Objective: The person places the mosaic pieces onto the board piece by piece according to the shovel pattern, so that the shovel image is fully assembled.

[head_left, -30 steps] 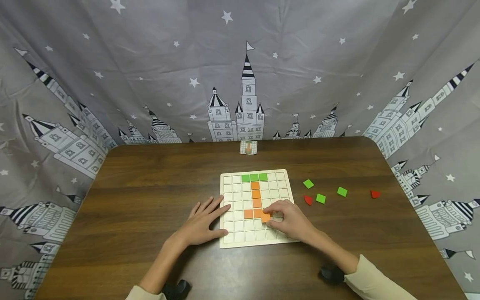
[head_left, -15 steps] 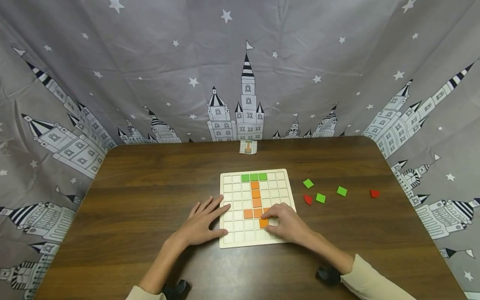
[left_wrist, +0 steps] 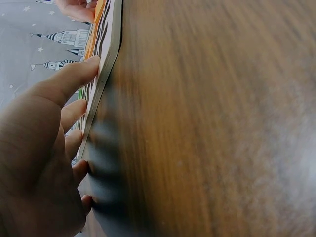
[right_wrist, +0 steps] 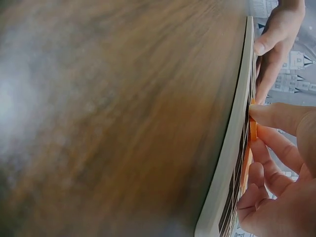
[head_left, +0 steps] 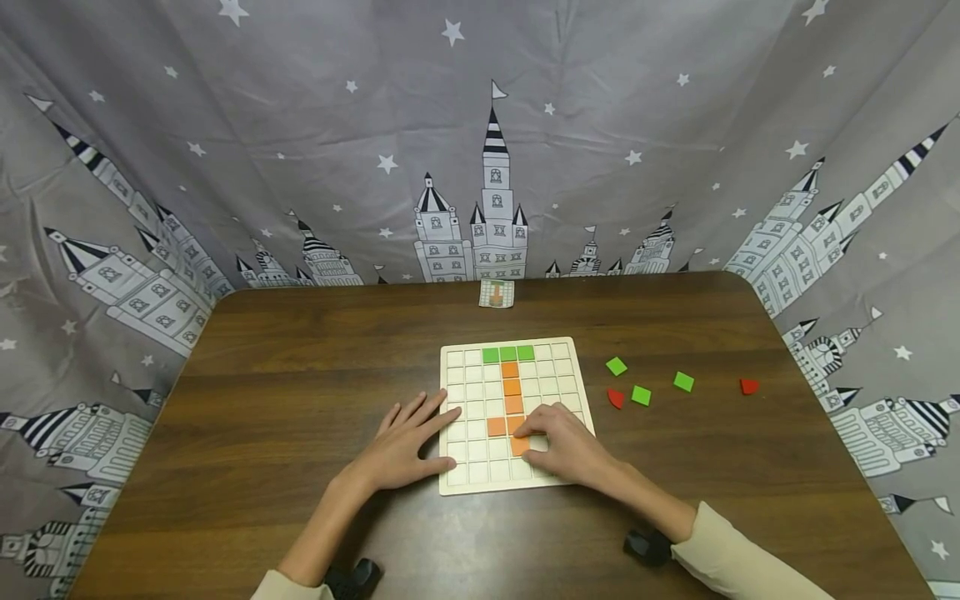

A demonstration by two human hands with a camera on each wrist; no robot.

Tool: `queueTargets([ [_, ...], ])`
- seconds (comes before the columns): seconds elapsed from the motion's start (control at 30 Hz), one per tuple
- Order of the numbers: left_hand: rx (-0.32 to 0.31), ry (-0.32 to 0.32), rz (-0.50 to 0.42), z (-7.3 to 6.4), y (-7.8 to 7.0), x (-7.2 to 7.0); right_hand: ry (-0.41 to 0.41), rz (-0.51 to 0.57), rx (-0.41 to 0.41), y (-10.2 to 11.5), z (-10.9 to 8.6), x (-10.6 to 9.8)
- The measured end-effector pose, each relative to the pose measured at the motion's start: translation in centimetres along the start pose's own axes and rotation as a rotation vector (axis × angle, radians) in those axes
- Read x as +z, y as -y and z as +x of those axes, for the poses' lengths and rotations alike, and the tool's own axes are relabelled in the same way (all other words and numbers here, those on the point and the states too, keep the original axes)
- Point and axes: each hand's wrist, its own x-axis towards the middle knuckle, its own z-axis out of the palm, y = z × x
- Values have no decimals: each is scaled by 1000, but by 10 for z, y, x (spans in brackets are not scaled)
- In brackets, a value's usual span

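A pale wooden grid board [head_left: 465, 475] lies on the table before me. In its top row sit green square tiles [head_left: 507, 353], with a column of orange tiles [head_left: 512, 387] running down below them and another orange tile [head_left: 497, 427] to the left at the column's foot. My right hand [head_left: 566, 446] pinches an orange square tile [head_left: 519, 447] between thumb and fingers, low over the board just under the column; the tile also shows in the right wrist view. My left hand [head_left: 397, 446] is spread flat, its fingertips [left_wrist: 94, 64] resting on the board's left edge.
Right of the board lie several loose green tiles [head_left: 641, 396] and two red pieces [head_left: 616, 399], [head_left: 749, 387] with a rounded edge. A small card [head_left: 497, 293] with a grid picture lies at the table's back edge, before a grey castle-print curtain [head_left: 600, 125].
My right hand has moved left and slightly down across the board with the orange tile, from the right of the column to just below it. My left hand has stayed in place.
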Motion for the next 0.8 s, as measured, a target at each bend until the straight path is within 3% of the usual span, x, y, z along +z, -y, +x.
queueTargets([
  [0.8,7,-4,-5,0,1,1,1,3,-19,-3,-1,1],
])
